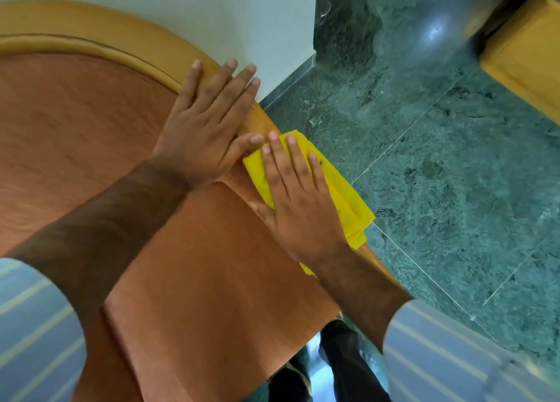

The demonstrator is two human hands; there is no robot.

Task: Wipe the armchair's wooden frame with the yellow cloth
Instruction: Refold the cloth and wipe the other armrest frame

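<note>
The armchair's curved wooden frame (pixel 100 42) runs from the upper left down to the right, around orange-brown upholstery (pixel 75 123). My left hand (pixel 206 123) lies flat on the frame's right side with fingers spread, holding nothing. Just below it, my right hand (pixel 298 198) presses flat on the folded yellow cloth (pixel 342 195), which lies over the frame's right arm. The cloth hides that stretch of wood; a short piece of frame (pixel 375 259) shows past its lower end.
A white wall (pixel 242 14) stands right behind the chair's back. Green marble floor (pixel 439 174) fills the right side. Another wooden piece of furniture (pixel 521 56) sits at the upper right. My dark trousers (pixel 342 368) show below the seat cushion (pixel 212 280).
</note>
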